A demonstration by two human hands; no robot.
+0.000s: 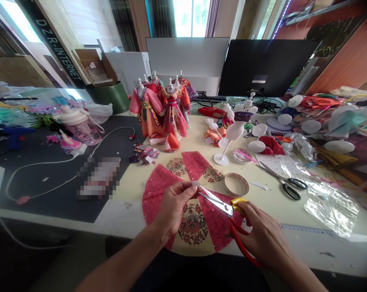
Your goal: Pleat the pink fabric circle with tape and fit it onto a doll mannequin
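A round skirt piece of red and cream patterned panels [157,184] lies spread at the table's front edge. Above it, my left hand [177,202] pinches a small whitish scrap [196,183] between thumb and fingers. My right hand [259,231] grips scissors [224,207] with red and yellow handles, blades pointing left toward that scrap. The blade tips come close to my left fingertips; whether they touch the scrap I cannot tell. A roll of tape [236,185] lies right behind the scissors.
Black-handled scissors [282,180] and clear plastic wrap [332,211] lie to the right. Dressed doll forms [163,107] and a bare white mannequin [234,130] stand behind the skirt. Left are a dark mat [58,174], a white cable [43,162] and a pink bottle [83,125].
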